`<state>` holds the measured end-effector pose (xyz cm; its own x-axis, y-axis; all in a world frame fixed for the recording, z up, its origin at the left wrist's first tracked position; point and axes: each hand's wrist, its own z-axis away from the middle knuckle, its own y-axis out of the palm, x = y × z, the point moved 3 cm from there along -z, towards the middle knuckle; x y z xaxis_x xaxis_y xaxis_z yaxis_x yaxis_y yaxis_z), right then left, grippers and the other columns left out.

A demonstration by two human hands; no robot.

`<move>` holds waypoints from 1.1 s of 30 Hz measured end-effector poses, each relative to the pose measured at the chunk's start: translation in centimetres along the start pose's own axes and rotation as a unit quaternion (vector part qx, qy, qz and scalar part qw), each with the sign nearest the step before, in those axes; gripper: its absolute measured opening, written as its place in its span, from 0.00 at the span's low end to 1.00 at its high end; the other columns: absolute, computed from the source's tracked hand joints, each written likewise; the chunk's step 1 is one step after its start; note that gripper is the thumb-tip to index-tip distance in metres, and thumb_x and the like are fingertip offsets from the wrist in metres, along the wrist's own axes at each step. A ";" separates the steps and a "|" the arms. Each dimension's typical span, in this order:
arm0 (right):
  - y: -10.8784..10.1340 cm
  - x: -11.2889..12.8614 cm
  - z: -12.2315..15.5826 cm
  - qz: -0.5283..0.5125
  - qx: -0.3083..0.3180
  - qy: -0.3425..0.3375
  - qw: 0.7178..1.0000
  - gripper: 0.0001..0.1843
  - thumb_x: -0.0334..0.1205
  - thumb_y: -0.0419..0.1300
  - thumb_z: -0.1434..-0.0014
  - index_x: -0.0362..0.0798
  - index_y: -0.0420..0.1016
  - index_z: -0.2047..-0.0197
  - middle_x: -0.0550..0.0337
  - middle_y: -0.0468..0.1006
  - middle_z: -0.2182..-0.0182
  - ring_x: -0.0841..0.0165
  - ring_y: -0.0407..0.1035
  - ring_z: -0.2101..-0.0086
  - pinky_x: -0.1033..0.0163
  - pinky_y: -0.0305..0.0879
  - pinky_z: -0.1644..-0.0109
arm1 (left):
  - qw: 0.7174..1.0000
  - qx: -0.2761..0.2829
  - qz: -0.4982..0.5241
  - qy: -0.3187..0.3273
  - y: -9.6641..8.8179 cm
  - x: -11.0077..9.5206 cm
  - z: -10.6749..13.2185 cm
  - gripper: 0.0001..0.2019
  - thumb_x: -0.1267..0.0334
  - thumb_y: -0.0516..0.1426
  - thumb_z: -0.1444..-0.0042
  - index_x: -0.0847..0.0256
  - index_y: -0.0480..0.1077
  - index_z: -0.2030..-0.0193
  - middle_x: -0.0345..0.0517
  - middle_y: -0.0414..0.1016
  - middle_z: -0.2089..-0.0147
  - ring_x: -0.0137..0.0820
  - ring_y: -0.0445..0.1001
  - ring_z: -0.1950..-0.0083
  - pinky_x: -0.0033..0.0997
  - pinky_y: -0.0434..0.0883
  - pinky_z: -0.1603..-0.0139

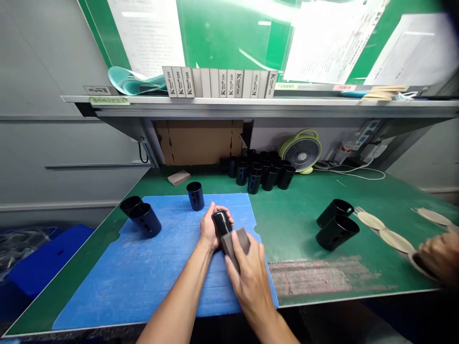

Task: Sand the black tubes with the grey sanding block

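Over the blue mat [150, 282], my left hand [208, 230] is wrapped round a glossy black cylinder [221, 220], tilted with its rounded end away from me. My right hand [251, 273] grips a grey-brown sanding sponge [243, 241] and presses it against the near part of the cylinder, covering that part. A black cup-like cylinder [195, 197] stands upright on the mat just beyond my hands. Two more black cylinders [146, 220] stand close together at the mat's left edge.
Several black cylinders [254, 179] crowd the back of the green bench, beside a fan [301, 152]. Another sponge [179, 178] lies at the back left. Two black cylinders [337, 232] stand on the right, near pale oval pads [396, 240] and another person's hand [439, 255]. Above runs a shelf [304, 111].
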<state>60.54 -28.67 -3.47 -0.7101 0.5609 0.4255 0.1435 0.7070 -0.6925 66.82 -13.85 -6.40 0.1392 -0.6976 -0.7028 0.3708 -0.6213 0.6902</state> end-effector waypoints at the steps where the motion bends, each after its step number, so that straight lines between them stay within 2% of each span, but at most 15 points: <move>1: 0.0 0.0 0.0 0.002 0.001 0.005 1.000 0.33 0.38 0.54 0.30 0.54 0.52 0.25 0.42 0.60 0.38 0.52 0.62 0.47 0.45 0.70 0.47 | 1.000 -0.019 -0.006 0.014 -0.1 -0.1 0.0 0.20 0.46 0.60 0.42 0.65 0.74 0.70 0.46 0.75 0.73 0.31 0.74 0.74 0.29 0.72 0.70; 4: 0.0 0.2 0.4 -0.005 0.019 -0.014 1.000 0.33 0.37 0.54 0.31 0.54 0.53 0.25 0.42 0.60 0.36 0.51 0.62 0.45 0.46 0.70 0.47 | 0.998 -0.041 -0.010 0.038 -0.1 -0.3 0.2 0.20 0.47 0.61 0.43 0.65 0.74 0.70 0.46 0.76 0.72 0.30 0.75 0.74 0.28 0.72 0.69; 7: 0.2 0.4 0.4 -0.021 0.003 -0.031 0.999 0.34 0.35 0.53 0.31 0.54 0.51 0.25 0.42 0.59 0.35 0.51 0.62 0.43 0.46 0.70 0.45 | 1.000 0.004 -0.016 0.007 0.2 -0.1 0.2 0.23 0.43 0.59 0.42 0.64 0.74 0.70 0.47 0.76 0.74 0.32 0.74 0.76 0.30 0.70 0.73; 9: 0.8 0.2 -1.7 -0.071 0.000 0.008 0.997 0.32 0.37 0.55 0.32 0.56 0.57 0.26 0.44 0.62 0.36 0.50 0.62 0.43 0.42 0.68 0.43 | 1.000 -0.015 0.000 0.014 0.0 -0.1 0.1 0.20 0.46 0.61 0.42 0.64 0.75 0.70 0.46 0.77 0.74 0.31 0.75 0.75 0.29 0.71 0.72; 12: 1.3 -1.0 -7.3 -0.170 0.010 0.062 0.983 0.29 0.45 0.59 0.34 0.57 0.65 0.31 0.48 0.70 0.41 0.51 0.66 0.44 0.42 0.65 0.39 | 0.997 -0.057 0.040 0.024 -0.3 -0.2 0.1 0.17 0.49 0.62 0.42 0.64 0.76 0.65 0.45 0.78 0.72 0.30 0.75 0.74 0.27 0.72 0.70; 14: 0.5 -2.7 -10.3 -0.204 -0.002 0.080 0.976 0.29 0.50 0.56 0.32 0.56 0.63 0.30 0.51 0.72 0.40 0.56 0.67 0.42 0.47 0.65 0.37 | 0.999 -0.026 0.026 0.006 -0.2 -0.1 0.2 0.20 0.46 0.60 0.40 0.65 0.76 0.65 0.47 0.78 0.72 0.31 0.75 0.74 0.28 0.72 0.71; 16: -0.7 -4.7 -11.4 -0.216 -0.023 0.097 0.971 0.30 0.52 0.49 0.28 0.55 0.57 0.27 0.52 0.69 0.36 0.60 0.65 0.39 0.51 0.63 0.34 | 1.000 0.023 -0.004 -0.015 0.1 -0.2 0.4 0.23 0.43 0.58 0.40 0.65 0.75 0.67 0.49 0.77 0.73 0.32 0.75 0.74 0.29 0.71 0.72; 19: -2.2 -6.8 -10.0 -0.215 -0.049 0.125 0.967 0.31 0.53 0.47 0.28 0.52 0.55 0.26 0.51 0.66 0.33 0.60 0.61 0.35 0.49 0.60 0.32 | 0.999 0.047 -0.022 -0.016 0.4 -0.4 0.7 0.22 0.44 0.58 0.39 0.64 0.75 0.65 0.49 0.78 0.70 0.32 0.76 0.73 0.28 0.71 0.71; 21: -2.4 -6.9 -8.4 -0.200 -0.056 0.133 0.969 0.31 0.52 0.49 0.29 0.51 0.57 0.27 0.49 0.65 0.33 0.57 0.59 0.34 0.45 0.57 0.31 | 0.998 0.056 -0.022 -0.015 0.5 -0.5 0.9 0.22 0.43 0.57 0.38 0.64 0.75 0.65 0.50 0.79 0.68 0.33 0.77 0.71 0.29 0.73 0.69; 23: -1.9 -6.0 -7.2 -0.183 -0.055 0.125 0.974 0.31 0.50 0.52 0.30 0.50 0.58 0.27 0.48 0.63 0.32 0.55 0.55 0.33 0.43 0.55 0.30 | 0.997 0.062 -0.025 -0.023 0.5 -0.5 0.8 0.24 0.41 0.57 0.38 0.64 0.75 0.67 0.49 0.78 0.69 0.33 0.77 0.71 0.30 0.73 0.68; 26: -0.6 -3.6 -7.0 -0.161 -0.039 0.091 0.982 0.32 0.46 0.55 0.32 0.50 0.58 0.27 0.49 0.59 0.30 0.54 0.52 0.32 0.44 0.54 0.30 | 0.998 0.044 -0.025 -0.030 0.2 -0.2 0.5 0.25 0.40 0.58 0.39 0.64 0.76 0.67 0.46 0.77 0.73 0.31 0.75 0.74 0.29 0.71 0.70; 30: 0.7 -1.1 -6.8 -0.068 0.007 0.020 0.997 0.32 0.41 0.54 0.32 0.50 0.56 0.26 0.50 0.54 0.28 0.52 0.52 0.33 0.43 0.58 0.31 | 1.000 -0.008 -0.002 0.010 -0.1 0.2 0.1 0.22 0.43 0.60 0.41 0.63 0.77 0.67 0.45 0.79 0.71 0.32 0.76 0.71 0.30 0.73 0.65; 32: 0.9 -0.7 -5.1 -0.023 0.024 -0.001 0.999 0.32 0.38 0.52 0.30 0.51 0.54 0.26 0.52 0.54 0.28 0.51 0.52 0.32 0.41 0.60 0.33 | 0.998 -0.042 -0.002 0.036 -0.2 0.3 0.2 0.20 0.45 0.61 0.41 0.63 0.75 0.69 0.44 0.78 0.72 0.31 0.75 0.72 0.29 0.72 0.66; 33: 0.8 -0.6 -3.8 -0.008 0.027 -0.006 1.000 0.32 0.37 0.50 0.30 0.52 0.52 0.25 0.53 0.54 0.28 0.50 0.51 0.32 0.40 0.61 0.34 | 0.998 -0.042 -0.009 0.041 -0.1 0.4 0.2 0.21 0.44 0.60 0.41 0.63 0.75 0.71 0.44 0.77 0.73 0.30 0.74 0.73 0.28 0.71 0.68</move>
<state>63.73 -26.79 -2.07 -0.7205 0.5440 0.4301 0.0943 0.6912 -0.7164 66.66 -14.12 -6.68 0.2054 -0.6523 -0.7296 0.4485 -0.5999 0.6625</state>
